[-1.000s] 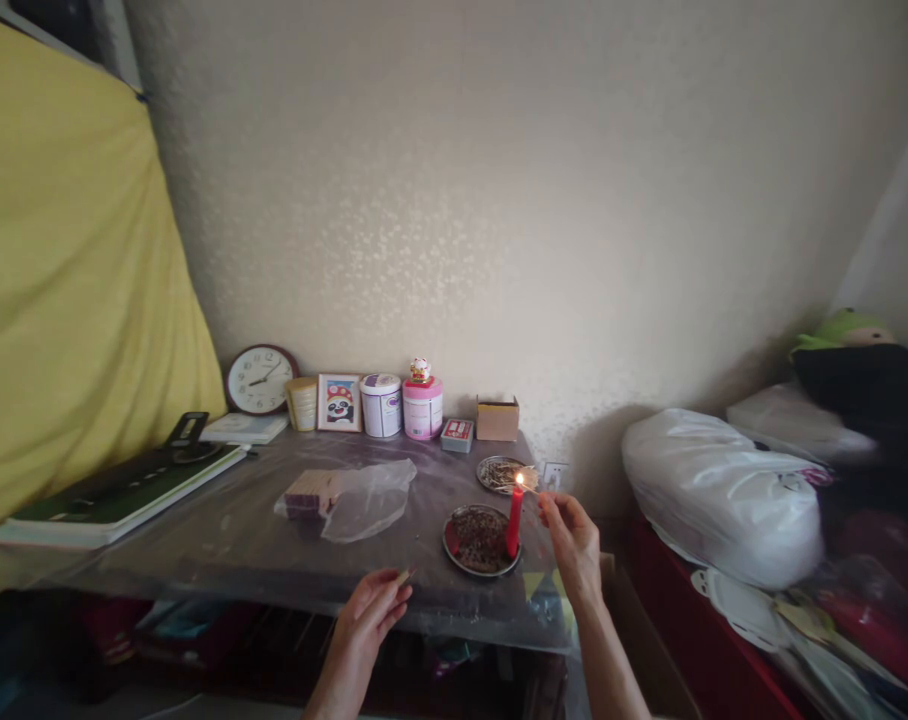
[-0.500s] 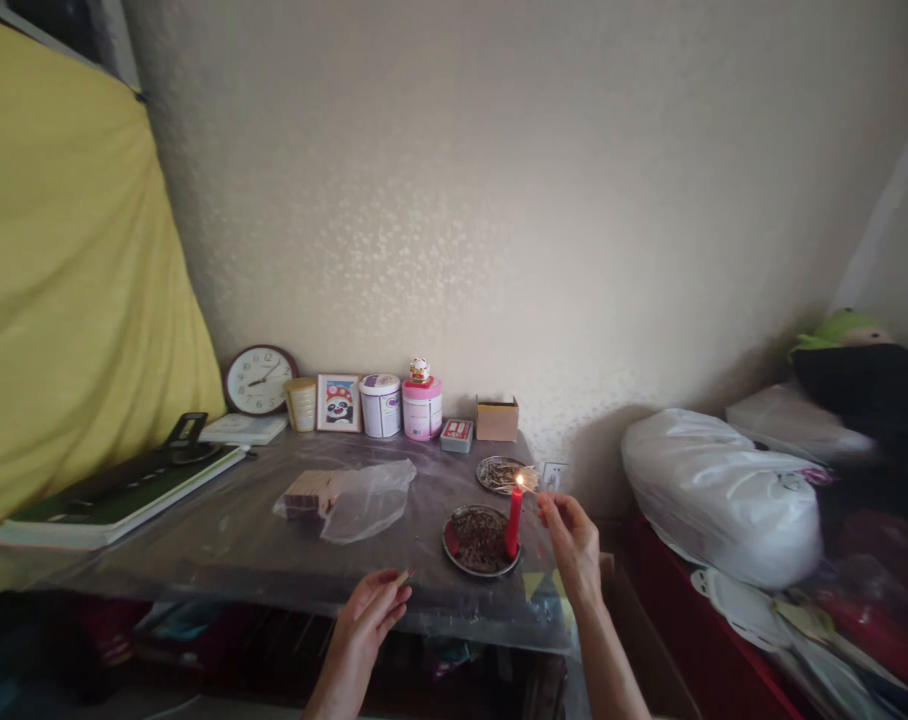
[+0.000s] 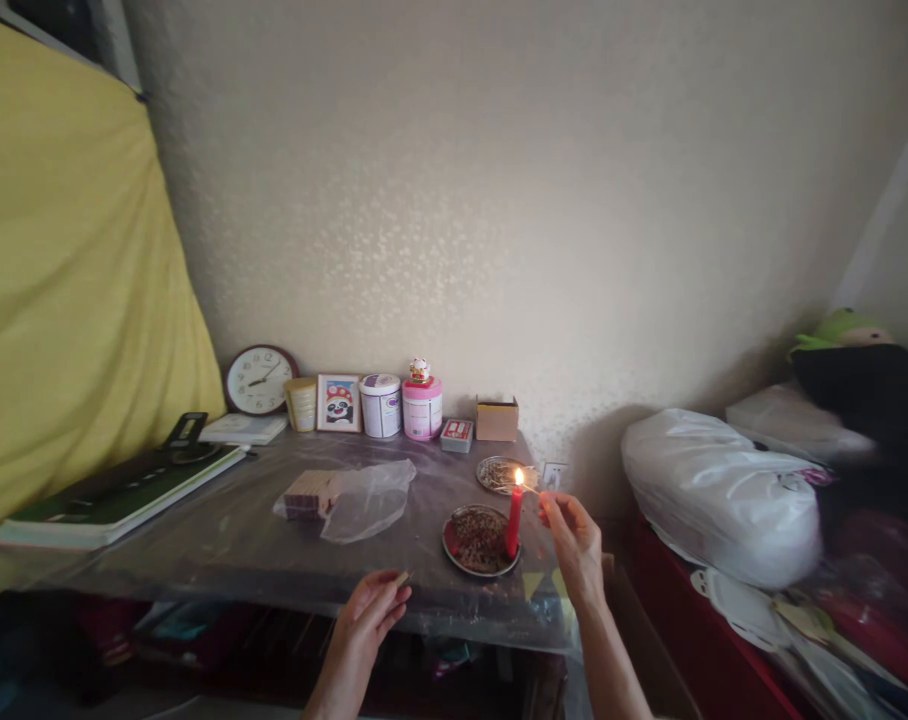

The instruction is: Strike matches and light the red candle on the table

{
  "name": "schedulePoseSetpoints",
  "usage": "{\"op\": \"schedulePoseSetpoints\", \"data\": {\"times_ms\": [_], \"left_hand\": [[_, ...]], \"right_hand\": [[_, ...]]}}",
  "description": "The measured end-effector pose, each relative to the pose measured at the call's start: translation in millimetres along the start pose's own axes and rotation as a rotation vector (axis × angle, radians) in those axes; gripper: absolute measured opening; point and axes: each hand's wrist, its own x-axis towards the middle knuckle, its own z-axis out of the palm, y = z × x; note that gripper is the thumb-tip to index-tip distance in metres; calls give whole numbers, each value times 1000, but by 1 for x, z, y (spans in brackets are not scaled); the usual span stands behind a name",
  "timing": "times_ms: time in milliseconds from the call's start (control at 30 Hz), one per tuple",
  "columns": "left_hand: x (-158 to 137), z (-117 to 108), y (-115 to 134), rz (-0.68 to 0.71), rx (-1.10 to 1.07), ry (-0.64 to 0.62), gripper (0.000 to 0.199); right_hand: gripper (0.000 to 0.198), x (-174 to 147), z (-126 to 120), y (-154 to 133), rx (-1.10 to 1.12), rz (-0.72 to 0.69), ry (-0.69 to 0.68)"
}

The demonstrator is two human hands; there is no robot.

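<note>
A lit red candle stands upright at the right side of a round metal plate that holds dark, crumbly bits. My right hand pinches a thin matchstick between thumb and fingertips. The match's far end meets the flame at the wick; whether it burns by itself cannot be made out. Lower down, in front of the plate, my left hand is closed on a small pale object with a dark edge, mostly hidden by the fingers.
Behind the candle sits a second metal plate with loose matchsticks. A wrapped block of small boxes lies in clear plastic on the covered table. Along the wall stand a clock, tins and a cardboard box.
The flame on the candle has grown taller and brighter. Both hands stay in nearly the same place, the right one shifting only slightly.
</note>
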Motion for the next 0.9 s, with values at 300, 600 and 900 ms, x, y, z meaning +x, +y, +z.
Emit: {"op": "schedulePoseSetpoints", "data": {"times_ms": [300,600,900], "left_hand": [[2,-2,-3,8,-4,0,28],[2,-3,-4,10,-6,-16,27],[-4,5,2,-15,0,27,33]], "right_hand": [[31,4,-11,-12,219,48,14],[32,14,-59,-23,199,65,25],[30,20,-66,8,120,54,99]]}}
